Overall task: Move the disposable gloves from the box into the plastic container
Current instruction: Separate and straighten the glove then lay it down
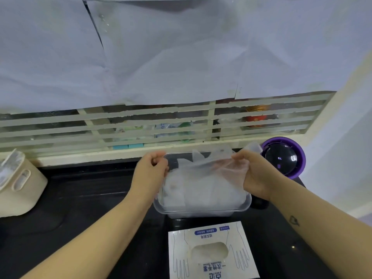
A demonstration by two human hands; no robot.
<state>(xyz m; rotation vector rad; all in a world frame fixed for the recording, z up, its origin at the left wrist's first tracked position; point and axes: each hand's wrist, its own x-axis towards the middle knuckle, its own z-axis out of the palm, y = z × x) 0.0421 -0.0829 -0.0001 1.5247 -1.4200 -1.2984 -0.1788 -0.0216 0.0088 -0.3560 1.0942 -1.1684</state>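
A clear plastic container (pixel 201 210) stands on the black counter, holding a heap of thin translucent gloves (pixel 201 190). Above it, one translucent glove (pixel 209 160) is stretched between my two hands. My left hand (pixel 152 168) pinches its left end at the container's left rim. My right hand (pixel 253 172) grips its right end, and a bit of film sticks out past the fingers. The white glove box (pixel 211 250) lies flat near the front edge, its oval opening showing more gloves inside.
A purple-rimmed round appliance (pixel 283 157) sits right of the container. A beige holder (pixel 18 186) stands at the far left. Behind the counter runs a cream ledge with taped window bars (pixel 161 121) under pale sheeting.
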